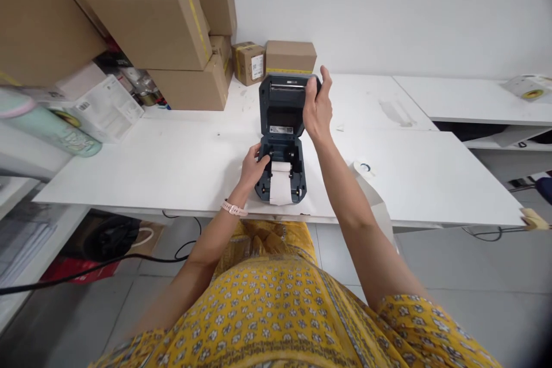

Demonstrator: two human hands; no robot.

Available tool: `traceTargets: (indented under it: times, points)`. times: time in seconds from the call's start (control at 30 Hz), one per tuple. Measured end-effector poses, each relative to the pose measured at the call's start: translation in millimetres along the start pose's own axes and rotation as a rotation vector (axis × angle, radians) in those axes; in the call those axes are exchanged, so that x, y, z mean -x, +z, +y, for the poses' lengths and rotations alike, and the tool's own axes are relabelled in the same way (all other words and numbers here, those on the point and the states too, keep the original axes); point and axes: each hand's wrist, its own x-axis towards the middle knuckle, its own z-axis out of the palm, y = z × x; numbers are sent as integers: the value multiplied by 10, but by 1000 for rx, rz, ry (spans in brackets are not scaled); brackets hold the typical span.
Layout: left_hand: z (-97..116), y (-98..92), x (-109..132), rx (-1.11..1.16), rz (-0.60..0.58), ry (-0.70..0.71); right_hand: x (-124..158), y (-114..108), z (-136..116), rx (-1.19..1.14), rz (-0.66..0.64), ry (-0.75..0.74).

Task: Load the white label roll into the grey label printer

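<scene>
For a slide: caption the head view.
Right hand holds the printer lid open; left hand touches the base beside the paper.

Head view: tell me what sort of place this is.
Probably a packing or shipping room: cardboard boxes stacked by the wall, and an open label printer with a paper roll on a white table.
</scene>
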Motion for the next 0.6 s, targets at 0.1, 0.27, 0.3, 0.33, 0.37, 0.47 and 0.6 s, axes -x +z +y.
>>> traceTargets:
  times: [0.1, 0.27, 0.3, 0.33, 0.37, 0.47, 0.6]
  points:
    - [-18, -27, 27, -38, -13, -10, 3, -32, -115, 23, 155, 92]
    - [-9, -64, 80, -98, -34, -34, 615, -98, -241, 24, -174, -134]
    - [-7, -61, 84, -105, -34, -27, 738, -90, -225, 38, -352, -156]
    - [-5, -56, 85, -111, -29, -19, 841, -74, -203, 69, -522, -175]
    - [-3, -51, 85, -117, -24, -12, 921, -50, -178, 112, -661, -192]
    - [13, -58, 81, -134, -26, -10, 1024, 32, -125, 255, -854, -233]
    - [69, -115, 75, -209, -103, 21, 951, 27, -104, 197, -945, -198]
